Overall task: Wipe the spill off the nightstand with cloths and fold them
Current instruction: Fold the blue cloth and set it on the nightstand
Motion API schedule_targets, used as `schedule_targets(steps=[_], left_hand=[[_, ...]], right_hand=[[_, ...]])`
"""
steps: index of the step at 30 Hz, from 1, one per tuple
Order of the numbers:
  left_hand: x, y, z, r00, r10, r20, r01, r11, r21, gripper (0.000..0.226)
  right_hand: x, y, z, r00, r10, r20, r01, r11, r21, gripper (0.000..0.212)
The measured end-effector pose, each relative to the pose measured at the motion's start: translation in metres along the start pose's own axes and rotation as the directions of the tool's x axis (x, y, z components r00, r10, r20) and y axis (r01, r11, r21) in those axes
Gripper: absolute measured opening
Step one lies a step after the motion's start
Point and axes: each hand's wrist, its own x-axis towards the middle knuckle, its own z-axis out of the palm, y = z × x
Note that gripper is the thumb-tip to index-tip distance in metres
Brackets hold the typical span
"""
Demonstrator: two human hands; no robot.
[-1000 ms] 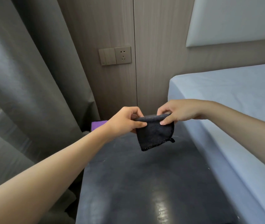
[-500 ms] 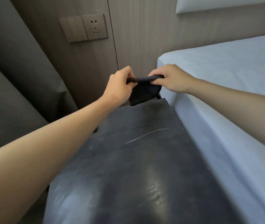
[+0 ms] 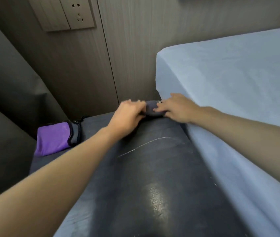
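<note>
A small folded dark grey cloth [image 3: 153, 109] lies at the far right corner of the dark nightstand [image 3: 153, 168], close to the wall. My left hand [image 3: 129, 115] grips its left end with curled fingers. My right hand [image 3: 175, 106] lies on its right end, fingers laid over the cloth. Most of the cloth is hidden between the two hands. A folded purple cloth [image 3: 52, 140] with a dark trimmed edge sits at the nightstand's far left corner, with a grey cloth [image 3: 75, 134] beside it.
A bed with a pale blue sheet [image 3: 229, 93] runs along the nightstand's right side. Grey curtains [image 3: 7, 93] hang at the left. A wood-panel wall with a socket and switch plate [image 3: 64, 13] stands behind. A thin pale streak [image 3: 146, 145] crosses the nightstand top.
Both hands have lowered the dark cloth from the air down onto the nightstand's far right corner. The view has tilted down, bringing the purple cloth back into sight.
</note>
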Motion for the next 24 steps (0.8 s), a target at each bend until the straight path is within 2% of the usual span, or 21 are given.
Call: schedule_targets(steps=[1, 2, 5, 7, 10, 12, 13, 15, 17, 18, 21, 24], left_hand=[[-0.011, 0.002, 0.010, 0.998, 0.010, 0.057, -0.009, 1.000, -0.007, 0.018], [-0.019, 0.003, 0.017, 0.997, 0.010, 0.078, -0.008, 1.000, -0.023, 0.024], [-0.027, 0.006, 0.014, 0.996, 0.033, 0.080, -0.029, 0.998, -0.049, 0.025], [-0.026, 0.008, 0.009, 0.993, 0.065, 0.100, -0.062, 0.998, -0.029, 0.020], [-0.027, 0.010, 0.003, 0.987, 0.077, 0.141, -0.071, 0.997, -0.044, 0.016], [-0.027, 0.012, 0.000, 0.988, 0.080, 0.132, -0.075, 0.996, -0.043, 0.015], [-0.028, 0.014, -0.002, 0.990, 0.089, 0.113, -0.086, 0.996, -0.036, 0.013], [-0.033, 0.015, -0.004, 0.993, 0.096, 0.075, -0.097, 0.995, 0.001, 0.012], [-0.043, 0.012, -0.008, 0.998, 0.063, 0.021, -0.064, 0.997, 0.051, 0.012], [-0.050, 0.007, -0.012, 0.999, 0.036, -0.011, -0.035, 0.997, 0.073, 0.011], [-0.078, -0.017, -0.033, 0.987, -0.078, -0.143, 0.097, 0.987, 0.129, 0.011], [-0.118, -0.050, -0.067, 0.892, -0.290, -0.348, 0.327, 0.943, 0.054, 0.015]], right_hand=[[-0.007, -0.004, 0.011, 0.996, 0.012, 0.085, -0.007, 0.998, -0.059, 0.059], [-0.013, -0.008, 0.016, 0.994, 0.024, 0.102, -0.015, 0.995, -0.094, 0.065], [-0.018, -0.018, 0.009, 0.997, 0.065, -0.038, -0.069, 0.989, -0.127, 0.053], [-0.014, -0.024, 0.007, 0.987, 0.101, -0.126, -0.113, 0.990, -0.087, 0.045], [-0.005, -0.036, 0.007, 0.961, 0.158, -0.228, -0.159, 0.987, 0.015, 0.045], [0.000, -0.043, 0.006, 0.951, 0.173, -0.255, -0.152, 0.983, 0.099, 0.040], [0.003, -0.046, 0.008, 0.967, 0.138, -0.215, -0.115, 0.987, 0.114, 0.042], [0.008, -0.051, 0.018, 0.999, 0.042, -0.027, -0.040, 0.996, 0.074, 0.052], [0.011, -0.053, 0.032, 0.989, 0.070, 0.128, -0.078, 0.995, 0.057, 0.057], [0.010, -0.051, 0.036, 0.985, 0.097, 0.142, -0.106, 0.993, 0.058, 0.057], [0.008, -0.051, 0.031, 0.985, 0.147, 0.088, -0.149, 0.989, 0.020, 0.052], [0.021, -0.077, 0.019, 0.970, 0.215, -0.115, -0.221, 0.974, -0.043, 0.045]])
